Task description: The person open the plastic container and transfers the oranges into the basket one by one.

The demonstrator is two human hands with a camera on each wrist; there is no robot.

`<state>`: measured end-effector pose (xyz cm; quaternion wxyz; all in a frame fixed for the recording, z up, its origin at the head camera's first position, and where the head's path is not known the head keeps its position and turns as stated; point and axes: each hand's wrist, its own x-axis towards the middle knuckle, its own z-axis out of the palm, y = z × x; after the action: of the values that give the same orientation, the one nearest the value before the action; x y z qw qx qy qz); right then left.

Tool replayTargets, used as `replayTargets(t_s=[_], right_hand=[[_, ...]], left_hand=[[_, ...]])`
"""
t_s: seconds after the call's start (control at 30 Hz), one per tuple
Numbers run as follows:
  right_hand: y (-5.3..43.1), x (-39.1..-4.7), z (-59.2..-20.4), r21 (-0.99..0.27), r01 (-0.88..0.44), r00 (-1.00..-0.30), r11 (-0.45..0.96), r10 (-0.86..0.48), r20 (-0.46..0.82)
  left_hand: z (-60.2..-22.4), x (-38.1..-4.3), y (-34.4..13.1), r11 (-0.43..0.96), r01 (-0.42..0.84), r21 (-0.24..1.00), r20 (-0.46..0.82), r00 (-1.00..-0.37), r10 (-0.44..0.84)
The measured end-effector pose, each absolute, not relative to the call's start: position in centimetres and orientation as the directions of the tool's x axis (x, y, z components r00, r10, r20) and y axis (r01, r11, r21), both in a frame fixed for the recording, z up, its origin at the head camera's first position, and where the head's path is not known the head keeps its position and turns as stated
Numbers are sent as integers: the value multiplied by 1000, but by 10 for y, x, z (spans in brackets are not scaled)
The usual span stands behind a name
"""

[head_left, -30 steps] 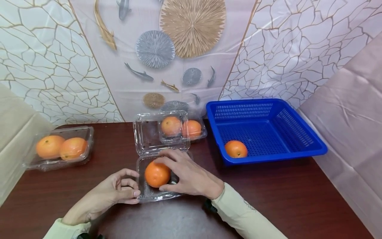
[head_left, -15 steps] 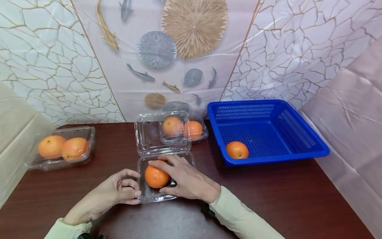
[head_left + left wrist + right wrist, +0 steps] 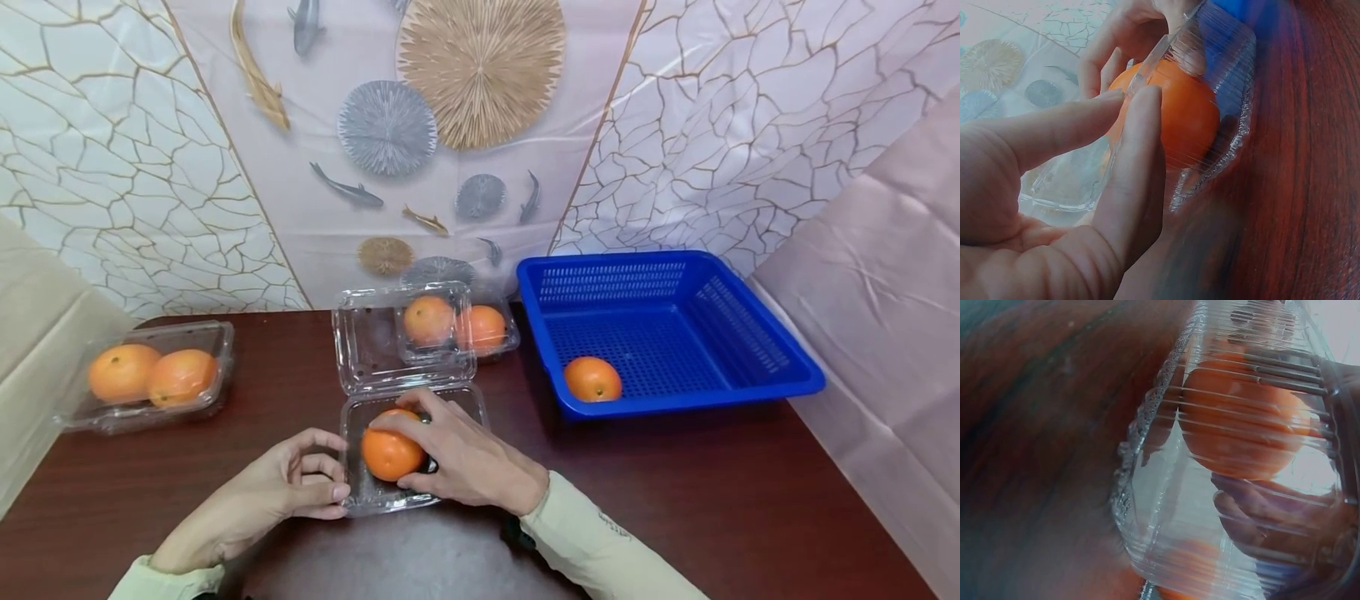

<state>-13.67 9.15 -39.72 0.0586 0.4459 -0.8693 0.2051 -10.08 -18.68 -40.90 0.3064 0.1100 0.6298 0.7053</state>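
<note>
A clear plastic clamshell container (image 3: pixel 362 493) lies with its lid (image 3: pixel 371 346) raised toward the back. One orange (image 3: pixel 390 454) sits in the left part of its base. My right hand (image 3: pixel 480 462) reaches in from the right and grips that orange, fingers over its top and thumb at its near side. At the container's left edge, my left hand (image 3: pixel 281 492) pinches the rim between thumb and fingers, as the left wrist view shows close up. In the right wrist view the orange (image 3: pixel 1241 419) appears through the ribbed plastic wall.
Behind the lid stands another clear container with two oranges (image 3: pixel 482 328). A third container (image 3: pixel 217 333), also with two oranges, is at the far left. A blue plastic basket (image 3: pixel 750 392) at the right holds a single orange (image 3: pixel 592 379). A patterned cloth backdrop (image 3: pixel 480 200) rises behind the table.
My right hand has shifted slightly left, its fingers reaching further over the orange. The left hand keeps its place at the rim. The head view has moved a little.
</note>
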Motion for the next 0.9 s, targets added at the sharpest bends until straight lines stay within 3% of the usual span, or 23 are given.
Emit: replayTargets(t_s=[0.37, 0.9], right_hand=[[92, -137, -395, -301, -795, -601, 526, -748, 282], [99, -139, -386, -413, -752, -641, 514, -715, 278]], left_hand=[[-408, -101, -188, -16, -286, 958, -226, -787, 574], [-408, -99, -186, -13, -248, 969, -195, -793, 577]])
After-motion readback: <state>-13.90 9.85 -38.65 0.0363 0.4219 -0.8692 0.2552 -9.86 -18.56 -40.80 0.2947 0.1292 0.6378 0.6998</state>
